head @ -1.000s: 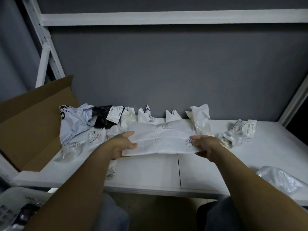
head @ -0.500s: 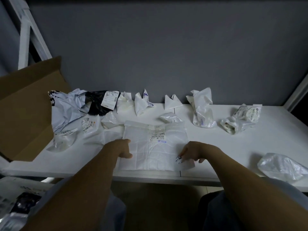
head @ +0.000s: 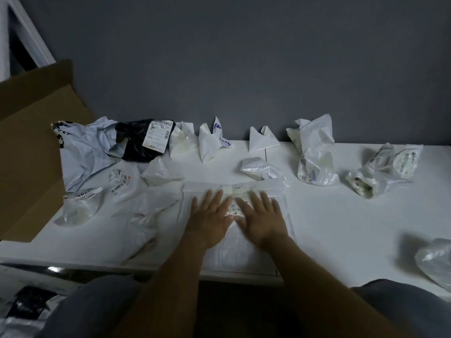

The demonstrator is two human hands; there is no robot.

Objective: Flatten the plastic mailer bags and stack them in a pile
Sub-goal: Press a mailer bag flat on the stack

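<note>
Since a second ago the white mailer bag [head: 234, 254] has gone from being held up by its two ends to lying on the table [head: 341, 228], and both hands have moved from its edges to its middle.

Head view. Left hand [head: 210, 220] and right hand [head: 261, 220] lie side by side, palms down, fingers straight and spread, pressing the bag and gripping nothing. The bag sits directly under both hands at the near table edge, with its label between the two hands and a folded flap just beyond the fingertips.

Assessment: the flattening stroke is in progress, and this bag looks set to be the base of the pile. Whether another bag lies beneath it cannot be told.

Count of bags not yet flattened:
- six in a row well beyond the hands, including a blue-grey bag [head: 90, 150] and a black bag [head: 139, 142];
- one small crumpled bag [head: 258, 169] just beyond the right hand;
- four to the left of the left hand, one a limp clear bag [head: 146, 215] nearest it;
- a right-hand cluster [head: 380, 169], apparently two, not separable with certainty;
- one clear bag [head: 434, 262] far right of the right hand.

That makes about fourteen. One cardboard box [head: 29, 142] stands far left.
</note>
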